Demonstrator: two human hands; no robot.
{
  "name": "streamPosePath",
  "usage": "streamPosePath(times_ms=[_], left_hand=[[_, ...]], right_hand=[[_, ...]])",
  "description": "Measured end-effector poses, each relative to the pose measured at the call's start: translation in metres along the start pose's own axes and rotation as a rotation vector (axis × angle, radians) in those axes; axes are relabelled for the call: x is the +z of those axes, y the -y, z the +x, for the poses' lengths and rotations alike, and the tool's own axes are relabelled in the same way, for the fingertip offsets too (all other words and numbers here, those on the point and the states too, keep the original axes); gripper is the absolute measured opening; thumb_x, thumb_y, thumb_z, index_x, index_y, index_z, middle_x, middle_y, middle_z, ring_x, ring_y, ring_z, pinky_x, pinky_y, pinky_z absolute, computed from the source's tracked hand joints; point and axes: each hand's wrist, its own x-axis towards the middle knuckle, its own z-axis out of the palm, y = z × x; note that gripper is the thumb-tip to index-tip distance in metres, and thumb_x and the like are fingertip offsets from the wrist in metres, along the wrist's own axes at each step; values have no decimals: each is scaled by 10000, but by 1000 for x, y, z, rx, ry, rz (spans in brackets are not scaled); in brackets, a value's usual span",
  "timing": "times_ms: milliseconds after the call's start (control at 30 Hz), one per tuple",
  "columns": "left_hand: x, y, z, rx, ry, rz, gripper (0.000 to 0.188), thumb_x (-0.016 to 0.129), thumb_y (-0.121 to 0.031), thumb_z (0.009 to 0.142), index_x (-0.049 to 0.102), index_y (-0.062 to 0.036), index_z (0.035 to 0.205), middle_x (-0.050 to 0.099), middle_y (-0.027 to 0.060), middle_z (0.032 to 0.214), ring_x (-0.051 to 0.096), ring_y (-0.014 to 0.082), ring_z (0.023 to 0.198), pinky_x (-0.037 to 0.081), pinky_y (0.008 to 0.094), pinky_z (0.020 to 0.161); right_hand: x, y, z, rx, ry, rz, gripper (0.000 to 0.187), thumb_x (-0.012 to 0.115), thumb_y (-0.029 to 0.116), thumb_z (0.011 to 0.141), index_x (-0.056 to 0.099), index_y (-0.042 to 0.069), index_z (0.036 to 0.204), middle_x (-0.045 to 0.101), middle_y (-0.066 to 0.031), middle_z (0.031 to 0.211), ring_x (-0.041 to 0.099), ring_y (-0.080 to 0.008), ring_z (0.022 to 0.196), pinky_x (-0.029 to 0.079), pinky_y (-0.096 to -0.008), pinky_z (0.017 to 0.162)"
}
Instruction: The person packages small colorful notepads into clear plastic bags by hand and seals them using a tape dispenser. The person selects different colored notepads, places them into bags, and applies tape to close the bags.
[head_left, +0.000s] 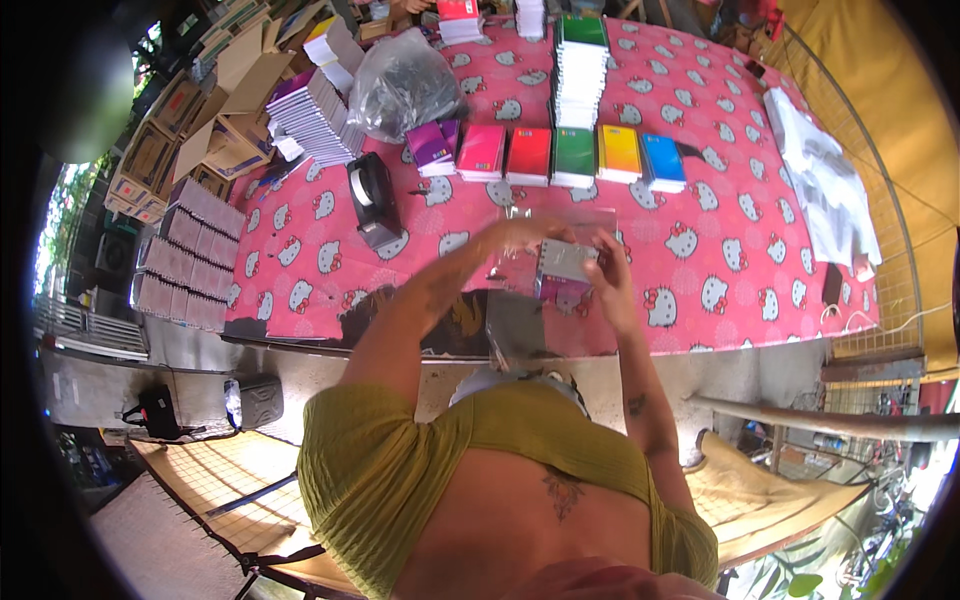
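One small ring-bound notebook (pixel 572 260) lies between my two hands, its right edge clamped under the thumb and fingers of my right grip (pixel 612 272). My left grip (pixel 525 236) reaches over the notebook's upper left side; its fingers are blurred, so I cannot tell whether they pinch anything. The notebook is a flat rectangle, greyish on top with purple at its lower end, and glossy clear plastic film (pixel 513 262) crinkles beside it. Beneath spreads the counter (pixel 740 310), covered in pink sheeting printed with white cat faces. My left forearm slants inward from a bent elbow; my right rises steeply. Farther out stand a black tape dispenser (pixel 374 205) and a row of smooth, brightly coloured booklets (pixel 574 155).
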Motion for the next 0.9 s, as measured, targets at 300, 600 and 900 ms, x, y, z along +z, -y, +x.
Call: streamPosePath(times_ms=[300, 600, 900], left_hand=[[122, 1, -89, 503, -892, 503, 688, 819, -266, 734, 490, -43, 1296, 500, 180, 1269, 523, 352, 1178, 470, 393, 955], [30, 59, -368, 300, -1840, -343, 537, 737, -278, 876, 464, -3, 1247, 644, 183, 1069, 663, 228, 904, 566, 365, 753], [-86, 253, -511, 131, -1944, -527, 307, 608, -374, 952, 648, -87, 1053, 632, 35, 925, 583, 118, 766, 424, 303, 608]], right_hand=[[-38, -66, -26, -106, 26, -1404, 357, 594, 136, 845, 622, 140, 1201, 575, -75, 1246, 517, -334, 1163, 398, -491, 920], [-28, -64, -22, -251, 42, -1246, 313, 566, 175, 881, 640, 165, 1185, 592, -36, 1240, 528, -301, 1145, 370, -474, 941], [-29, -69, -18, -215, 53, -1232, 313, 584, 179, 869, 652, 162, 1174, 611, -21, 1217, 528, -273, 1162, 366, -455, 937]])
